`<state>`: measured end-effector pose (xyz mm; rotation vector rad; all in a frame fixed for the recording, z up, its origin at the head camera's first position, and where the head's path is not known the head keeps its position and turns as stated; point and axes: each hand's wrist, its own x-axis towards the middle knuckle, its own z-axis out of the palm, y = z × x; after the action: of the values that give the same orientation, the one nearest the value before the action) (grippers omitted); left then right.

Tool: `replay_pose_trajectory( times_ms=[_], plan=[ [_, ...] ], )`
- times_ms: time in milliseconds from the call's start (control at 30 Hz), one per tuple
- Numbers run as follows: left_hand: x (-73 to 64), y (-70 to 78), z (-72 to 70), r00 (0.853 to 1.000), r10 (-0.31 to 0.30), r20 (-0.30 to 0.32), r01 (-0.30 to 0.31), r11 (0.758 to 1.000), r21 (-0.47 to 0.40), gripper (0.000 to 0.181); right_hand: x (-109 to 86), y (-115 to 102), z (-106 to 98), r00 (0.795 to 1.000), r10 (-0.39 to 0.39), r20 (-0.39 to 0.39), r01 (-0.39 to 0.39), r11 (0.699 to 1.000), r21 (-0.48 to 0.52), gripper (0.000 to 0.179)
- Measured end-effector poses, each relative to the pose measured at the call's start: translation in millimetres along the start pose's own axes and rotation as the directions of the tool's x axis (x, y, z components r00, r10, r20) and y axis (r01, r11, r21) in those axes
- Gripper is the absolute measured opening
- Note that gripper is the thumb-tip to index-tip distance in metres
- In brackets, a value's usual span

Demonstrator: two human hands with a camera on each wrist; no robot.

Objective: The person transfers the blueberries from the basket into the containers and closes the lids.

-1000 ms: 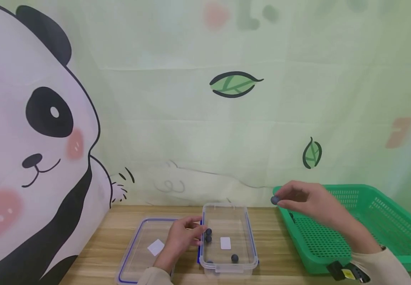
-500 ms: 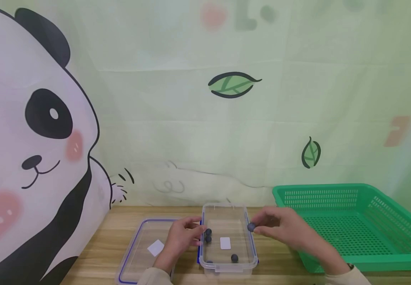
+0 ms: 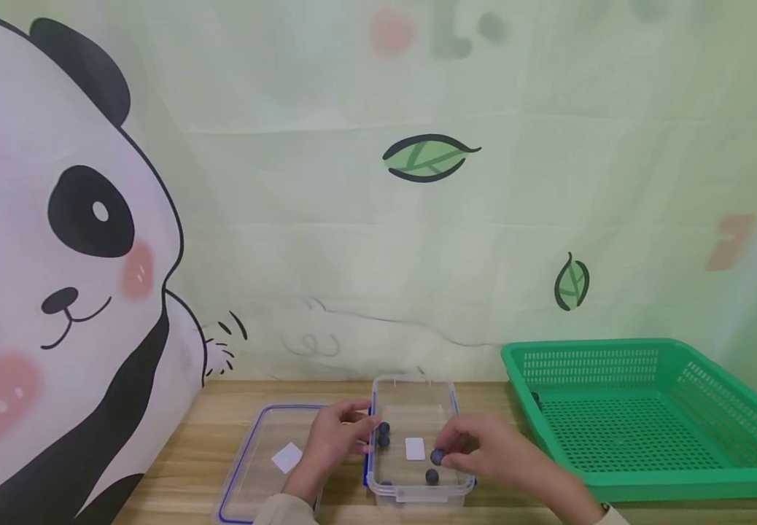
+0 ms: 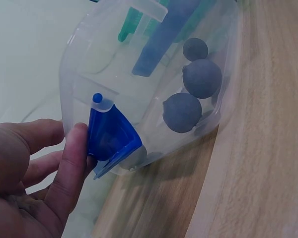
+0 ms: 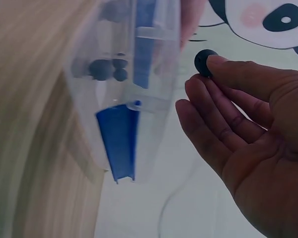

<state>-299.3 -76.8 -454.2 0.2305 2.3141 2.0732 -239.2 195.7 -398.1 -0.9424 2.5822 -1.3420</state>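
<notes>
A right hand [image 3: 483, 446] pinches a dark ball [image 3: 438, 457] over the right side of a clear box [image 3: 426, 491] on a wooden table [image 3: 497, 430]. The left hand [image 3: 339, 434] touches the box's left edge. Two balls sit together by the box's left wall, another near its front. To the left lies a blue-rimmed lid [image 3: 257, 456], partly behind the left arm; to the right, a green basket [image 3: 693, 477]. Behind, a pale green backdrop [image 3: 313, 182] shows a panda [image 3: 4, 131] and leaves [image 3: 426, 158].

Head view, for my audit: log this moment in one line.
right hand: pinches blueberry above open box | left hand: touches box side | lid: off, left of box
</notes>
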Motion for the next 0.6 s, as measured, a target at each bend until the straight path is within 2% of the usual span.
replay_pose_trajectory(
  times_ms=[233, 600],
  plan=[
    [1.3, -1.7, -0.3, 1.000, -0.006, 0.005, 0.006, 1.000, 0.003, 0.045, 2.9, 6.4, 10.6, 0.999, 0.008, 0.035, -0.005, 0.996, -0.089, 0.011],
    [1.0, -0.5, -0.3, 1.000, -0.024, 0.002, 0.024, 1.000, 0.010, 0.044, 3.4, 5.2, 15.8, 0.997, 0.012, 0.081, -0.006, 0.997, -0.074, 0.011]
  ],
)
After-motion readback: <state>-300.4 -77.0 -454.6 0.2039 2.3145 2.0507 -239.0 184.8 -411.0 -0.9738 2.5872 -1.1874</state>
